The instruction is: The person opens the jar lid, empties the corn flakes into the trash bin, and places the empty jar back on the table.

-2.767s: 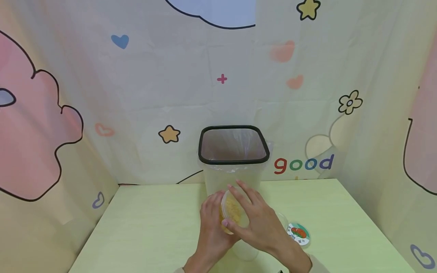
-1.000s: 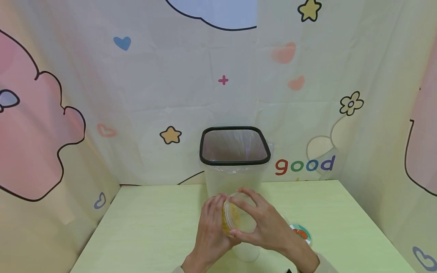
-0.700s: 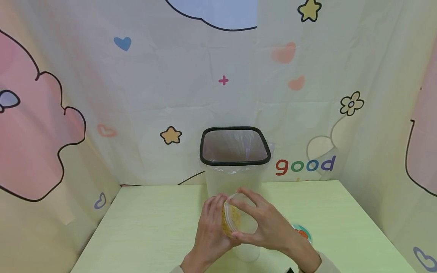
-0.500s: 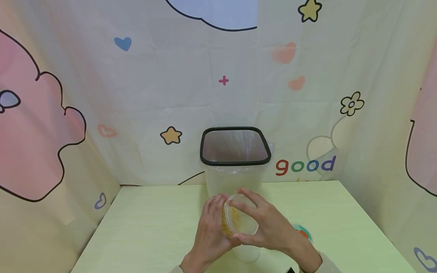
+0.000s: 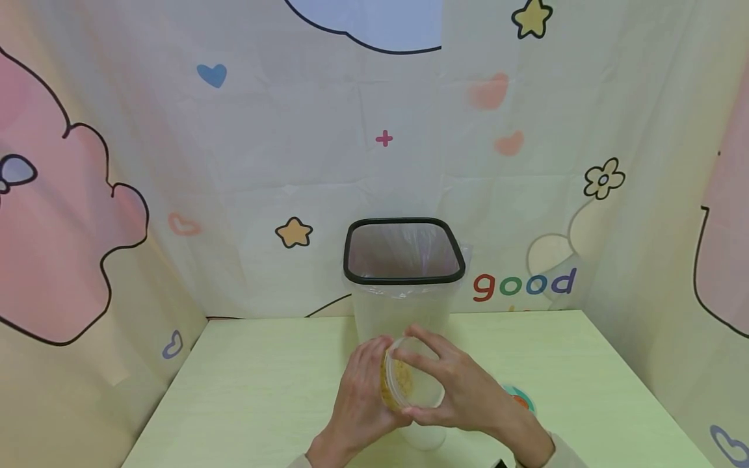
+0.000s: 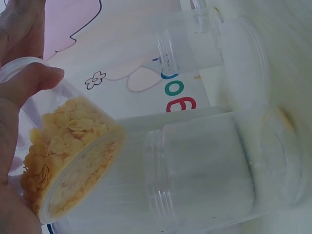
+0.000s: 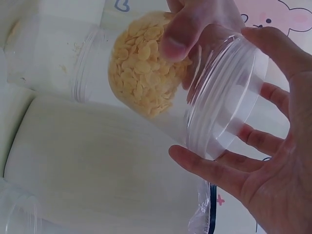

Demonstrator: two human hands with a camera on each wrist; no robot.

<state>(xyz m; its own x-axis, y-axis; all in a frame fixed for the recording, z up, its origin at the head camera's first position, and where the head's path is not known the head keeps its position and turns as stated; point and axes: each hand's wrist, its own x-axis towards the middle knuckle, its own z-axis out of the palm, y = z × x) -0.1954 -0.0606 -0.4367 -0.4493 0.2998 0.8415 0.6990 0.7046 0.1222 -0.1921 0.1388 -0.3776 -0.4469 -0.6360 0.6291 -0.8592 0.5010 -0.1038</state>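
Note:
A clear plastic jar (image 7: 146, 66) part filled with pale yellow corn flakes is held tilted above the table, in front of the bin. My left hand (image 5: 364, 390) grips its body, the thumb pressed along the side in both wrist views. My right hand (image 5: 462, 390) has its fingertips and thumb curled round the clear screw lid (image 7: 224, 92) at the jar's mouth end. Below the hands a clear jar (image 6: 209, 170) without visible contents stands on the table. A round piece with a red fruit picture and green edge (image 5: 522, 399) lies partly behind the right wrist.
A translucent bin (image 5: 404, 279) with a black rim and a plastic liner stands at the table's back edge. In the left wrist view another clear jar (image 6: 190, 44) is near the bin. The pale green table (image 5: 263, 390) ends at a printed curtain.
Since the earliest frame the right hand has shifted slightly right and lower, its fingers now round the lid's rim. The jar has turned a little. Over the last half second hardly anything moves.

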